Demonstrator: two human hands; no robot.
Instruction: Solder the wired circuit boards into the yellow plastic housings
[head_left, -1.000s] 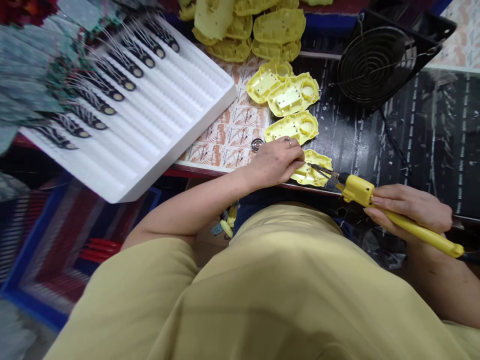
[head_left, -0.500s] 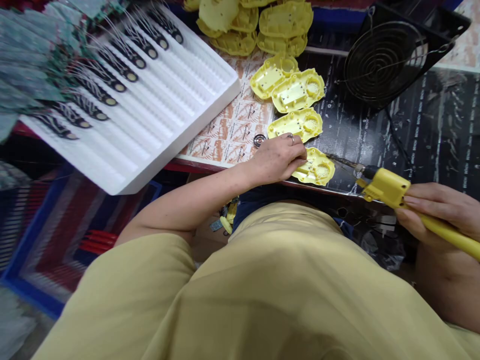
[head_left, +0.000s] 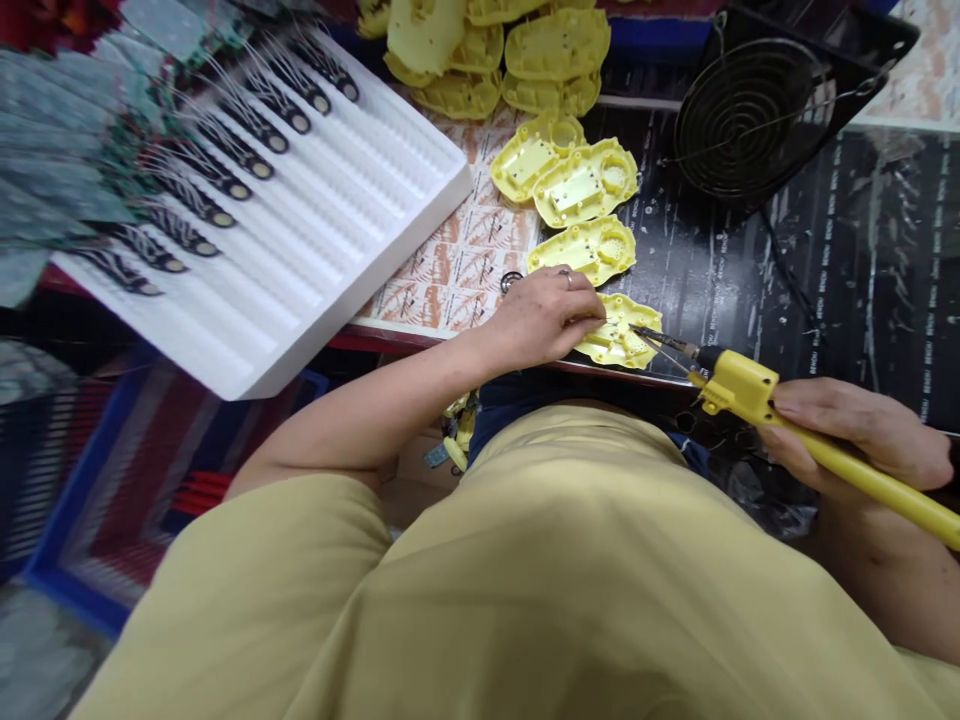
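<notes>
My right hand (head_left: 847,430) is wrapped round the yellow handle of a soldering iron (head_left: 742,385) that has a feed tube under its tip. Its dark tip reaches over the nearest yellow plastic shell (head_left: 637,318), close to the middle of the shell's inner face. On the left end of that same shell rests my left hand (head_left: 551,315), a ring on one finger, thumb and fingertips pinched together. What lies between those fingertips is too small to make out. Just behind is another yellow shell (head_left: 592,250), partly covered by my left hand.
Two more shells (head_left: 585,185) overlap farther back, before a stack of shells (head_left: 555,50). A white foam tray (head_left: 360,210) with several wired black parts stands left. A black fan (head_left: 750,120) stands back right. A small black ring (head_left: 511,282) lies beside my left hand.
My right hand has moved left with the soldering iron, bringing its tip from the shell's right edge to over its inside. My left hand stays pinched at the shell.
</notes>
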